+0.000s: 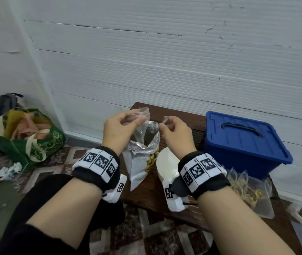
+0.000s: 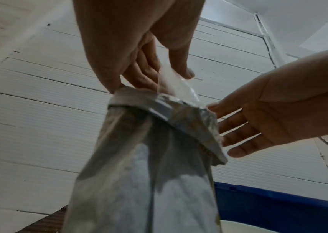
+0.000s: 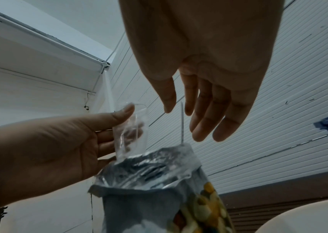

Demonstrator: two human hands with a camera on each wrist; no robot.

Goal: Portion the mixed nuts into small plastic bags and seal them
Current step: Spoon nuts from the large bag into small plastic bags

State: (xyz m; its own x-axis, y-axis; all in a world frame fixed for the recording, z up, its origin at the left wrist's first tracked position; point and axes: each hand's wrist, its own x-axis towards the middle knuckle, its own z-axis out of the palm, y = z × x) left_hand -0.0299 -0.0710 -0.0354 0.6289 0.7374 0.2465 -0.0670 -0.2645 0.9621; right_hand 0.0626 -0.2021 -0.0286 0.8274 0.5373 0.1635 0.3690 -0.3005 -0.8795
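Over the table (image 1: 147,192), nut pouch (image 1: 143,157) contents hidden; bag (image 1: 143,115) seemingly empty.

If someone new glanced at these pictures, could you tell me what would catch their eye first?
Probably the two hands raised mid-scene: the left hand pinches a small clear bag above the open foil nut pouch on the brown table. The right hand holds a thin clear piece beside it. A bright blue lidded box stands at the right.
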